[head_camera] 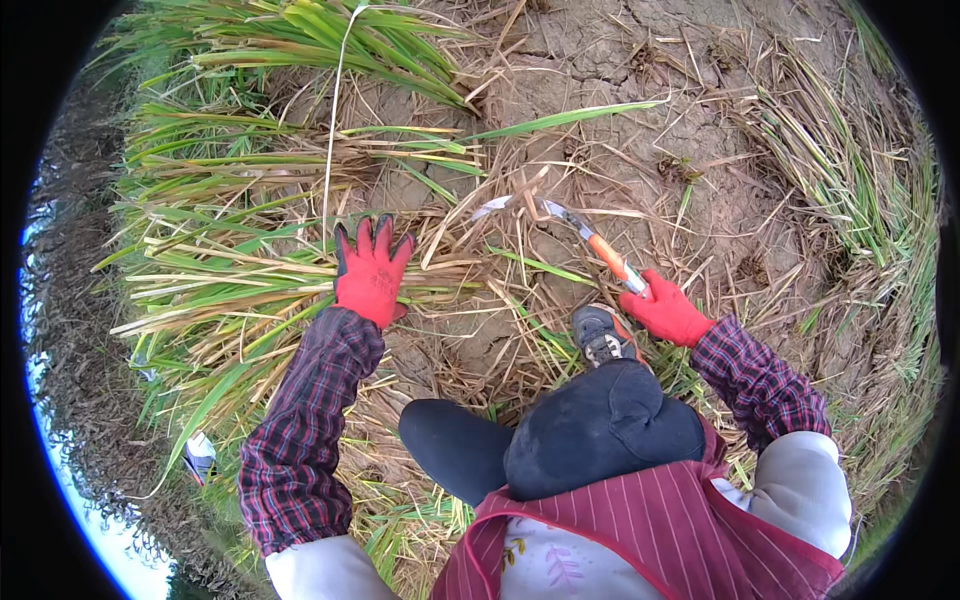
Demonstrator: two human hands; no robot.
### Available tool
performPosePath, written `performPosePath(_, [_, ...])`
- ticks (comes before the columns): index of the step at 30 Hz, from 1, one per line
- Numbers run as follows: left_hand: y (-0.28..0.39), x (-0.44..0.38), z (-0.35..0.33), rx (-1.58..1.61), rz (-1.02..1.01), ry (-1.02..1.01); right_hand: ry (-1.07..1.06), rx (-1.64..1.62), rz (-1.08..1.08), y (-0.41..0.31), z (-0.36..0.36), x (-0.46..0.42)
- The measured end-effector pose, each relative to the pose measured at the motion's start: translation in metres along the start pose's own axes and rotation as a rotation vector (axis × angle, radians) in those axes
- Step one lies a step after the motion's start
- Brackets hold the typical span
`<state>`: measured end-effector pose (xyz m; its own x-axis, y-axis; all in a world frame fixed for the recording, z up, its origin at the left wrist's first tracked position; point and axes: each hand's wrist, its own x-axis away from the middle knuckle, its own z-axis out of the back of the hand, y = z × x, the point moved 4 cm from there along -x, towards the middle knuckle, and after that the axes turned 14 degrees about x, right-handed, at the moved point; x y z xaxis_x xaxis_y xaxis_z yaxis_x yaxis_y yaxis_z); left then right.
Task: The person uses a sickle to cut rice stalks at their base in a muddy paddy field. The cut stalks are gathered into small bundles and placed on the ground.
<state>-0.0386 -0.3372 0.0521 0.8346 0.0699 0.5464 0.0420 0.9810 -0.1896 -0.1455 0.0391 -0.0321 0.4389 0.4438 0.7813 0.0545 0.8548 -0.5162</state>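
My left hand [371, 277], in a red glove with dark fingertips, lies with fingers spread on a bundle of long green and yellowed stalks [247, 281]. My right hand [664, 307], also red-gloved, grips the end of a sickle [611, 257] with an orange and silver handle. Its curved blade [556, 209] points left over the ground, and a bit of dry stalk lies across the blade. More cut green stalks [382, 56] lie beyond my left hand.
Cracked soil [600, 71] with dry straw and cut stubble [679, 166] spreads ahead. Flattened stalks [840, 172] lie at the right. My shoe [600, 337] stands just below the sickle handle. A white and dark object [199, 456] sits at the lower left.
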Motion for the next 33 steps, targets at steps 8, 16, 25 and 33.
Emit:
performPosePath(8, [-0.034,-0.005,-0.078,-0.215,0.305,-0.183,-0.180,0.066,0.209,-0.085,-0.069,-0.137])
performPosePath(16, [-0.033,-0.005,-0.057,0.017,0.298,-0.472,-0.191,0.414,0.383,-0.141,-0.086,-0.119])
performPosePath(25, [0.013,0.041,-0.121,0.445,0.587,-0.306,-0.102,0.543,0.359,-0.094,-0.056,-0.081])
performPosePath(33, [-0.011,0.050,-0.109,0.602,0.449,-0.227,-0.122,1.018,0.809,-0.094,-0.072,-0.077])
